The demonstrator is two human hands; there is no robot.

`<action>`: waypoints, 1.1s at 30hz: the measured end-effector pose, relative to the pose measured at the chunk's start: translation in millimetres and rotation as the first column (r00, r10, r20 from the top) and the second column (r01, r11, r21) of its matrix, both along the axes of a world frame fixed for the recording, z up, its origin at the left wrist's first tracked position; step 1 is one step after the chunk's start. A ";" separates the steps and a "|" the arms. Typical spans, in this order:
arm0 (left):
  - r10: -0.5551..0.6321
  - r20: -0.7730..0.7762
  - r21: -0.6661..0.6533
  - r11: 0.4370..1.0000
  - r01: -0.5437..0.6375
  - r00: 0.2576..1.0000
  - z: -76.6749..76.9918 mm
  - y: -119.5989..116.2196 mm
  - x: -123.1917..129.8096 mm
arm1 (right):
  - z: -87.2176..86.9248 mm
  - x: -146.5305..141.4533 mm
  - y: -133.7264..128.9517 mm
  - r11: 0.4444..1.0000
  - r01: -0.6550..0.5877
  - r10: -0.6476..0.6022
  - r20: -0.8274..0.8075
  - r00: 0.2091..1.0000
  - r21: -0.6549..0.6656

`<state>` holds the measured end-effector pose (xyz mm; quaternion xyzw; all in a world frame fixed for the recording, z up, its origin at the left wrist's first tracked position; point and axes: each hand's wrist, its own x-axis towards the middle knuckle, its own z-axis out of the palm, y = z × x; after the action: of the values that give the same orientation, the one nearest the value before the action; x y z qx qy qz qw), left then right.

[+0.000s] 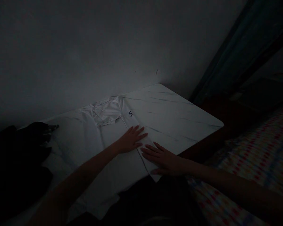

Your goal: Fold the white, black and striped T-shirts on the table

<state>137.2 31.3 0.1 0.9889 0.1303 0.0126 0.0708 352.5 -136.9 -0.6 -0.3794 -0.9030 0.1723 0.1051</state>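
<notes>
White cloth shirt (112,110) on our marbled white tabletop (174,113): one edge looks folded in, other side seemingly unfolded; our left hand (129,139) and right hand (165,158) lie flat, fingers released.

Over on the left, the dark cloth (19,166) runs out of view, its folds lost in shadow — I can't make out its shape. Both forearms cover parts of the table (169,116), and the patterned fabric (254,163) is cut off at right — its far part dim.
</notes>
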 end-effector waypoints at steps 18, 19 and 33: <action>-0.186 -0.063 -0.077 0.980 0.181 0.981 16.9 -98.6 2.9 | -80.8 8.5 -69.1 0.698 0.496 -0.325 -0.389 0.862 0.516; -0.154 -0.068 -0.054 0.987 0.150 0.986 14.1 -105.6 5.5 | -79.8 4.1 -68.1 0.699 0.525 -0.350 -0.409 0.843 0.486; -0.240 -0.051 -0.014 0.971 0.239 0.969 17.8 -129.1 -30.3 | -34.0 14.6 -73.1 0.909 0.405 -0.372 -0.251 0.894 0.097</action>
<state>106.9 -97.8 17.9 0.9971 0.0119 -0.0226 0.0724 367.2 -210.0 -34.6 -0.5215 -0.8009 0.1233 0.2673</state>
